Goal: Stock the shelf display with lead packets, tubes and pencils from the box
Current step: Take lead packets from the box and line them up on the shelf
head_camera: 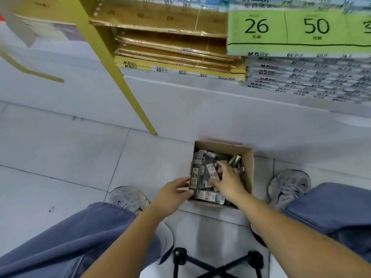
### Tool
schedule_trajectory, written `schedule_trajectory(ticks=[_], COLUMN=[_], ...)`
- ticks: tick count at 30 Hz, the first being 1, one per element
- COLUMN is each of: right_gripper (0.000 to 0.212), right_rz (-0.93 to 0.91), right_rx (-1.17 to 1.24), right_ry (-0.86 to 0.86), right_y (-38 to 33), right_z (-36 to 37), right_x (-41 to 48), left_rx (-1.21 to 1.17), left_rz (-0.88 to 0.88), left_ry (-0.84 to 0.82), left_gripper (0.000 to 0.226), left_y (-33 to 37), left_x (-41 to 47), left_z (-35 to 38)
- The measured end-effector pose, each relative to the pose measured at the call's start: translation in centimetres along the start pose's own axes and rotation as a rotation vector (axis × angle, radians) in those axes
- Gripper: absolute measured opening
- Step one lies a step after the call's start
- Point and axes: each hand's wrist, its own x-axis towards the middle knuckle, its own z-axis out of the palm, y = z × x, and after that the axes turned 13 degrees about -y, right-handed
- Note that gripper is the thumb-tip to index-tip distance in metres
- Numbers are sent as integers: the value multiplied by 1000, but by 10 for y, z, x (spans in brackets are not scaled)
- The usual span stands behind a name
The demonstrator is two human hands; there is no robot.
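Right hand point(227, 180) reaches down into the cardboard box point(248, 170), and its curled fingers and thumb pinch a lead packet point(212, 171) with a red and white label. Left hand point(173, 194) grips the left wall of the box between thumb and fingers; whether it also holds the tall packet point(194, 176) standing against this wall, I cannot tell. The box stands on the tiled floor point(60, 157) between two grey shoes point(128, 197), close to the shelf base point(220, 117). It is full of packets, with some metallic tubes point(235, 159) at the far side.

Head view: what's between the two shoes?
The open cardboard box of packets, standing on the floor between left shoe and right shoe; head view shows it.
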Motion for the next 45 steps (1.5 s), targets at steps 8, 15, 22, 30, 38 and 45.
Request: schedule_trajectory(ticks=[8, 15, 22, 30, 38, 45], right_gripper=[73, 57, 75, 77, 57, 63], right_rz=[-22, -75, -59, -36, 5, -16], right_rx=[184, 412, 514, 545, 609, 720], right_ry=[-5, -47, -77, -135, -298, -295], right_y=[-8, -29, -33, -34, -36, -31], right_z=[1, 9, 15, 8, 0, 11], right_x=[10, 11, 15, 22, 27, 23], left_rx=[-45, -68, -55, -43, -60, -49], left_rz=[9, 11, 1, 5, 2, -1], left_ry=[-18, -17, -23, -26, -31, -26], left_gripper=[45, 45, 48, 45, 40, 42], left_y=[0, -1, -2, -3, -5, -6], left_x=[-2, -3, -4, -1, 0, 0], left_z=[-3, -3, -5, -6, -6, -6])
